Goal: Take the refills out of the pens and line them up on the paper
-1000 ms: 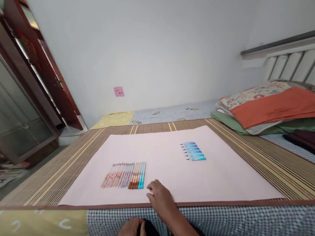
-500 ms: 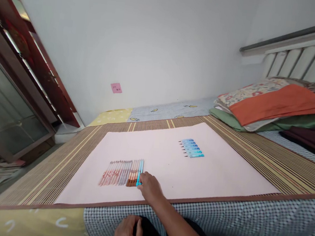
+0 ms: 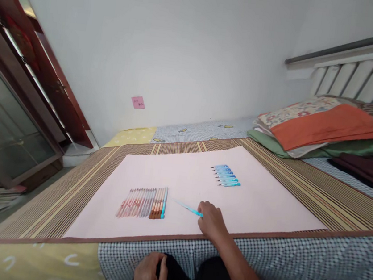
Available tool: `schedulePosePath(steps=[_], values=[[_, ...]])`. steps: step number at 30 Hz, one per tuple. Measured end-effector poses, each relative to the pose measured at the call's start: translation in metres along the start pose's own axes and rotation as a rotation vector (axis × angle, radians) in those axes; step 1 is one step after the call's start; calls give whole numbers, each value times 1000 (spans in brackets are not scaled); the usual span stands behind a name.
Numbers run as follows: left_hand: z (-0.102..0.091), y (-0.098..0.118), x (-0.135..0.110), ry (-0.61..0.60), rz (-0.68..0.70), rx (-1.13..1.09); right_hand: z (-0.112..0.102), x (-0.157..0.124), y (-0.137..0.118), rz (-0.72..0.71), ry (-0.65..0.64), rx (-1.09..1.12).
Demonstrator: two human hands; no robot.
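My right hand (image 3: 210, 217) pinches the turquoise end of a slim light-blue pen (image 3: 188, 207). The pen slants over the pale pink sheet (image 3: 182, 175), its thin end pointing left. Left of it lies a close row of pens (image 3: 140, 203), reddish, grey and brown-orange, with one light-blue pen (image 3: 165, 204) at the row's right end. Farther back on the right, several blue pens (image 3: 227, 176) with dark tips form a second row. My left hand (image 3: 151, 274) rests on my dark-clothed leg, thumb apart from the fingers, holding nothing.
Under the sheet is a striped mat (image 3: 77, 181) on a bed with a checked cover (image 3: 281, 254). Folded bedding with an orange band (image 3: 332, 127) and a dark cloth (image 3: 368, 172) lie at the right. A pink note (image 3: 138, 102) is on the wall (image 3: 184, 45).
My right hand has moved right from the multicoloured row, taking one light-blue pen out of it. That pen has turned from upright in the row to slanting. My left hand stays on my leg.
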State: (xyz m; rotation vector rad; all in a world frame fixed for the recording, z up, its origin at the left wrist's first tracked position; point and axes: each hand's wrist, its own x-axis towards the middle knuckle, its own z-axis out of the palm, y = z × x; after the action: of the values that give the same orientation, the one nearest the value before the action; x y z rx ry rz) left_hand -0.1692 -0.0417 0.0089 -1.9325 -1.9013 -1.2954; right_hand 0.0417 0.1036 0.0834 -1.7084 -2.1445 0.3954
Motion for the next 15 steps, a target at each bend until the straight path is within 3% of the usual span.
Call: schedulePosePath(steps=[9,12,15], values=[[-7,3,7,-89,69,48,10,10,-4,-11,67,-10],[-10,4,8,-119,91,50,6,7,7,-7,117,181],[-12,4,9,-111,73,9,-5,-5,26,-10,155,532]])
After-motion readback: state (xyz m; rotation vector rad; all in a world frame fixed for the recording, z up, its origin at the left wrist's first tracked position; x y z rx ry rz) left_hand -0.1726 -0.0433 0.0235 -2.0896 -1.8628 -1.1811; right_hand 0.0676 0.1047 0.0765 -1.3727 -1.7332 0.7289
